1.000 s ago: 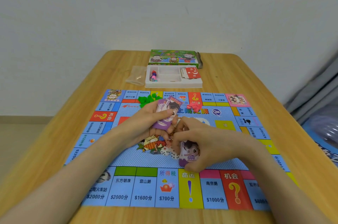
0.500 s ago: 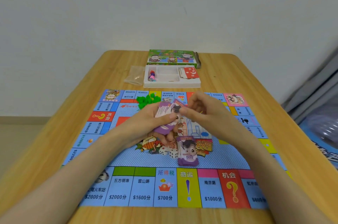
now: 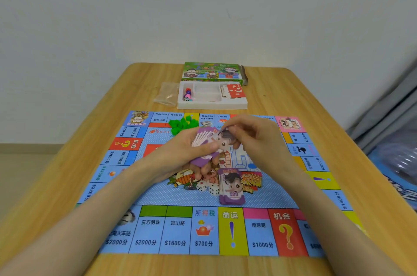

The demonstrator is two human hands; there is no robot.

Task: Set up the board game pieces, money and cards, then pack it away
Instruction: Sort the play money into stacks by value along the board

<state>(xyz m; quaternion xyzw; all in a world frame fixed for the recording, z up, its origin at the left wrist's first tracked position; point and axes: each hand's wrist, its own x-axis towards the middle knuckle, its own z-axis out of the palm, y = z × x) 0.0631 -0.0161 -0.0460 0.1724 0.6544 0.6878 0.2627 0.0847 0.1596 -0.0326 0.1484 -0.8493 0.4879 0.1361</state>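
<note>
- The wooden tabletop carries everything, and your game board is spread flat over its near half, reaching almost to the near edge.
- Up by the far edge is the green game box, with the white plastic tray touching its near side. The tray's left compartment has a few coloured pawns and a die, and the right one holds red question-mark cards.
- A clear plastic bag lies just left of the tray.
- Your left hand is over the middle of the board, fingers wrapped around a fanned bunch of purple banknotes.
- Your right hand is right next to it, fingers pinched on the top note of that fan.
- A stack of purple 500 notes sits on the board's centre, nearer to you than both hands.
- A pile of small green houses is on the board toward its far edge, just beyond your left hand.
- Two white dice lie just left of the 500 stack, touching or nearly so.
</note>
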